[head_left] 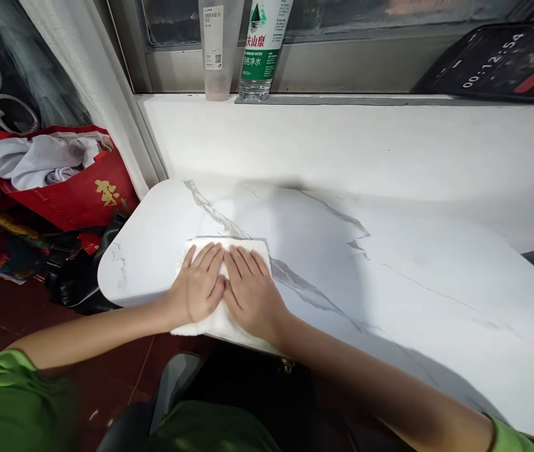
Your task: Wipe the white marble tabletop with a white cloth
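A folded white cloth [229,246] lies on the near left part of the white marble tabletop [389,263], reaching over its front edge. My left hand [199,284] rests flat on the cloth with its fingers stretched out. My right hand [250,287] lies flat beside it on the same cloth, fingers spread, the two hands touching side by side. Neither hand grips anything.
On the window sill [342,132] behind stand a clear bottle [216,50] and a green-labelled water bottle [261,50]. A phone showing a timer [497,63] leans at the back right. Left of the table sit a red bag of clothes [59,182] and a black bag [76,270].
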`<state>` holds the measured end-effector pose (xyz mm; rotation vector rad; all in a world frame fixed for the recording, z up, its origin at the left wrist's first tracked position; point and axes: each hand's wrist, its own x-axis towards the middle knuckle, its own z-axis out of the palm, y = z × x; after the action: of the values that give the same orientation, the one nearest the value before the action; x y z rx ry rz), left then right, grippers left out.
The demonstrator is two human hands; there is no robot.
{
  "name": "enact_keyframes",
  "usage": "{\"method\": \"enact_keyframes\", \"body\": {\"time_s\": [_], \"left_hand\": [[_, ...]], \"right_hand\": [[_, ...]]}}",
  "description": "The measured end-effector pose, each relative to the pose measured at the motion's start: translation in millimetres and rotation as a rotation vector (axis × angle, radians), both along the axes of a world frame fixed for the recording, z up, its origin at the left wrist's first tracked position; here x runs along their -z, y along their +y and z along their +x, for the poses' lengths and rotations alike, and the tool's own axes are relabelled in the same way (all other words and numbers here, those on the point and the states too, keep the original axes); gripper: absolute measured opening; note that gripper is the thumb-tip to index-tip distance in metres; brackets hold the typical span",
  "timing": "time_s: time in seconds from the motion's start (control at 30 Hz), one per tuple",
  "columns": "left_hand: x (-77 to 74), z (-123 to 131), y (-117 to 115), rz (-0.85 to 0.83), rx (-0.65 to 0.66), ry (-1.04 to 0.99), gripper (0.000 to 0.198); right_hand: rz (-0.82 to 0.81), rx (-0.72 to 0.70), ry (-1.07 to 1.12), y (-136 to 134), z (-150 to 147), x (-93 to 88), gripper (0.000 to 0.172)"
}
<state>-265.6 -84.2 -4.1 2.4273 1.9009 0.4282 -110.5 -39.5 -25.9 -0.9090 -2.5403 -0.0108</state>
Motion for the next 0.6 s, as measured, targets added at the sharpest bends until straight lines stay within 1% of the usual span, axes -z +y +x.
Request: {"method": "enact_keyframes", "body": {"time_s": [0.03,0.1,0.27,0.37,0.43,0.47,0.53,0.6], "left_hand": [[0.1,1,11,-0.005,0.000,-0.001,0.053],[0.2,1,41,-0.018,-0.012,0.004,0.052],[0.0,-1,137,-0.047,-0.060,0.008,0.050],[-0.6,2,184,-0.039,-0.098,-0.021,0.047],[-0.6,3,205,-0.029,-0.098,-0.045,0.045],[-0.4,3,212,-0.024,-0.091,-0.055,0.044],[0.7,2,219,-0.009,-0.079,-0.071,0.044],[1.8,2,217,-0.001,-0.069,-0.076,0.044]], "right_hand": [[0.000,0.004,-0.005,10,1,1.1,0.055],[-0.004,0.019,-0.018,41,-1,3.0,0.054],[-0.041,0.074,-0.058,138,-13,1.7,0.052],[-0.066,0.089,-0.042,183,-16,-2.0,0.050],[-0.085,0.115,-0.022,200,-17,-3.7,0.048],[-0.095,0.136,-0.016,204,-18,-4.1,0.048],[-0.105,0.184,-0.009,206,-18,-3.9,0.049],[-0.098,0.217,-0.012,201,-16,-3.2,0.049]]}}
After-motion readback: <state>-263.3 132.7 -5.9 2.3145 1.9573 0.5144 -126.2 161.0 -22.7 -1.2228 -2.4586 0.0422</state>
